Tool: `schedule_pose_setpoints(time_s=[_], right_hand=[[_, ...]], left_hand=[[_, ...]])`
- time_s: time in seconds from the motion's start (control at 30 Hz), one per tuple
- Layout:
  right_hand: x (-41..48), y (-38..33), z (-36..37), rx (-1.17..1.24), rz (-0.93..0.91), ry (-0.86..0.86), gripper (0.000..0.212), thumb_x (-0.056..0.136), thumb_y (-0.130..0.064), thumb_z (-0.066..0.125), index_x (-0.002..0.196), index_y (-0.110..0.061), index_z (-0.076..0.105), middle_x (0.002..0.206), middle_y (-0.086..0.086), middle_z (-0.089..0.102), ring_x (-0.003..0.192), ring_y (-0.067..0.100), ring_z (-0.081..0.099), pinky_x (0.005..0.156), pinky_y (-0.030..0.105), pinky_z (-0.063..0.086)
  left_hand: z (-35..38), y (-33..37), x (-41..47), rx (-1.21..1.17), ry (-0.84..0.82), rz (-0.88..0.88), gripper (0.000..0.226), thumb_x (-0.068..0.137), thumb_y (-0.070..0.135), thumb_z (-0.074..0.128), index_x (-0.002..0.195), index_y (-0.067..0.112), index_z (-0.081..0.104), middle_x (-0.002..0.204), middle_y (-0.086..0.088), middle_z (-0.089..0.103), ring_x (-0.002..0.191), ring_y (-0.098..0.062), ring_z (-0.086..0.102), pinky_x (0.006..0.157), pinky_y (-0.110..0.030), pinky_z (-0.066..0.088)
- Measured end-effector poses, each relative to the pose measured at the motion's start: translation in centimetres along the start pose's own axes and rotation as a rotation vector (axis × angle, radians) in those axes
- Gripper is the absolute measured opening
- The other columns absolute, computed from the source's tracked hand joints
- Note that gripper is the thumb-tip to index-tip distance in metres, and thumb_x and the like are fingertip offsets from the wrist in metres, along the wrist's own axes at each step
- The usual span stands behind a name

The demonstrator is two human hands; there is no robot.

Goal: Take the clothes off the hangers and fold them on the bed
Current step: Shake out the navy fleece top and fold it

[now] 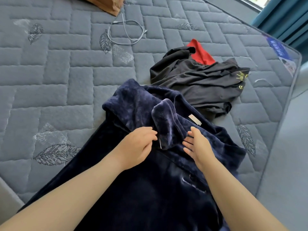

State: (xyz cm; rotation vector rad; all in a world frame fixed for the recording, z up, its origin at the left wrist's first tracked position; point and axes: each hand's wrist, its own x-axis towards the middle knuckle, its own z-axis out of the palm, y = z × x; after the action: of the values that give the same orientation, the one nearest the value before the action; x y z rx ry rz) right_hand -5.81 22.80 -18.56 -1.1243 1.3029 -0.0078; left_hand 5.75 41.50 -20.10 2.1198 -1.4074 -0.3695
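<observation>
We see the navy plush garment [150, 189] spread on the bed [50, 97], collar just beside the black garment [200, 84]. Our left hand [139, 145] pinches the collar fold with curled fingers. Our right hand [199, 147] rests on the fabric, fingers straight and spread. Risk: if a hanger is hidden inside, a one-sided pull could snag the thick collar and drag everything crooked.

Navy fleece robe [146, 180], black garment [200, 80], grey leaf-patterned mattress [50, 80].
</observation>
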Motion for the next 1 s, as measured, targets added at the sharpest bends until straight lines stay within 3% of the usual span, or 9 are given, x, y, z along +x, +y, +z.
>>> schedule_pose_setpoints(time_s=[0.1, 0.17, 0.27, 0.37, 0.47, 0.6, 0.8, 0.9, 1.0], right_hand=[[0.8, 0.4, -0.1, -0.240, -0.068, 0.015, 0.055, 0.090, -0.046, 0.057, 0.127, -0.005, 0.054, 0.130, 0.016, 0.057, 0.116, 0.032, 0.056, 0.096, 0.041, 0.049], [1.3, 0.6, 0.2, -0.345, -0.084, 0.020, 0.065, 0.083, -0.050, 0.065, 0.132, -0.010, 0.051, 0.132, 0.005, 0.054, 0.117, 0.025, 0.054, 0.101, 0.045, 0.047], [2.3, 0.5, 0.8, -0.413, -0.088, -0.036, 0.050, 0.079, -0.050, 0.070, 0.111, -0.014, 0.058, 0.115, -0.003, 0.059, 0.099, 0.014, 0.057, 0.099, 0.045, 0.049], [2.6, 0.3, 0.7, -0.443, -0.122, -0.093, 0.031, 0.083, -0.033, 0.071, 0.084, -0.007, 0.054, 0.092, 0.005, 0.062, 0.085, 0.018, 0.059, 0.095, 0.048, 0.052], [1.5, 1.7, -1.6, -0.355, -0.207, -0.030, 0.025, 0.082, -0.018, 0.068, 0.093, 0.000, 0.055, 0.097, 0.011, 0.069, 0.088, 0.021, 0.068, 0.080, 0.040, 0.059], [-2.1, 6.3, -6.5, -0.272, -0.258, 0.168, 0.035, 0.079, -0.022, 0.072, 0.106, -0.027, 0.050, 0.076, -0.025, 0.068, 0.071, -0.006, 0.064, 0.058, 0.011, 0.045], [0.0, 7.7, -7.8, 0.070, 0.031, -0.015, 0.043, 0.083, -0.020, 0.074, 0.122, -0.014, 0.056, 0.102, -0.002, 0.074, 0.098, 0.019, 0.070, 0.092, 0.045, 0.055], [1.9, 5.8, -7.0, 0.270, 0.027, -0.004, 0.031, 0.084, -0.015, 0.073, 0.114, -0.010, 0.065, 0.106, 0.007, 0.073, 0.098, 0.025, 0.071, 0.091, 0.046, 0.055], [2.1, 4.4, -7.0, 0.255, -0.096, 0.107, 0.013, 0.086, -0.012, 0.067, 0.098, -0.017, 0.070, 0.098, 0.005, 0.075, 0.094, 0.024, 0.070, 0.084, 0.041, 0.057]], left_hand=[[-0.3, -0.5, -0.6, 0.017, 0.028, -0.073, 0.025, 0.091, 0.007, 0.058, 0.114, 0.007, 0.067, 0.124, -0.003, 0.063, 0.124, -0.018, 0.052, 0.110, -0.021, 0.030], [-0.5, -0.8, -0.7, 0.042, -0.006, -0.091, 0.028, 0.092, 0.010, 0.057, 0.119, 0.008, 0.065, 0.128, -0.001, 0.060, 0.126, -0.016, 0.049, 0.110, -0.017, 0.025], [-0.4, -0.9, -0.4, 0.064, -0.036, -0.115, 0.034, 0.094, 0.016, 0.054, 0.128, 0.011, 0.059, 0.136, 0.001, 0.053, 0.131, -0.013, 0.042, 0.110, -0.013, 0.018], [0.2, -0.7, 0.0, 0.081, -0.065, -0.107, 0.038, 0.095, 0.019, 0.053, 0.132, 0.011, 0.056, 0.140, 0.001, 0.050, 0.134, -0.013, 0.038, 0.111, -0.014, 0.015], [0.8, -0.5, 0.6, 0.124, -0.096, -0.089, 0.038, 0.092, 0.019, 0.058, 0.129, 0.009, 0.058, 0.138, -0.003, 0.051, 0.133, -0.018, 0.041, 0.112, -0.022, 0.021], [1.5, -0.1, 1.4, 0.202, -0.116, -0.066, 0.046, 0.086, 0.019, 0.066, 0.129, 0.008, 0.058, 0.139, -0.007, 0.050, 0.133, -0.026, 0.042, 0.113, -0.038, 0.031], [2.7, -0.5, 3.4, 0.428, -0.213, -0.209, 0.060, 0.091, 0.024, 0.057, 0.147, 0.018, 0.035, 0.153, -0.003, 0.027, 0.144, -0.023, 0.019, 0.117, -0.043, 0.017], [2.6, -1.4, 4.2, 0.480, -0.209, -0.258, 0.061, 0.089, 0.016, 0.058, 0.146, 0.017, 0.036, 0.152, -0.005, 0.028, 0.138, -0.025, 0.028, 0.110, -0.036, 0.028], [2.3, -2.2, 5.0, 0.520, -0.188, -0.367, 0.070, 0.084, 0.018, 0.064, 0.146, 0.015, 0.033, 0.149, -0.010, 0.028, 0.129, -0.031, 0.034, 0.103, -0.041, 0.036]])
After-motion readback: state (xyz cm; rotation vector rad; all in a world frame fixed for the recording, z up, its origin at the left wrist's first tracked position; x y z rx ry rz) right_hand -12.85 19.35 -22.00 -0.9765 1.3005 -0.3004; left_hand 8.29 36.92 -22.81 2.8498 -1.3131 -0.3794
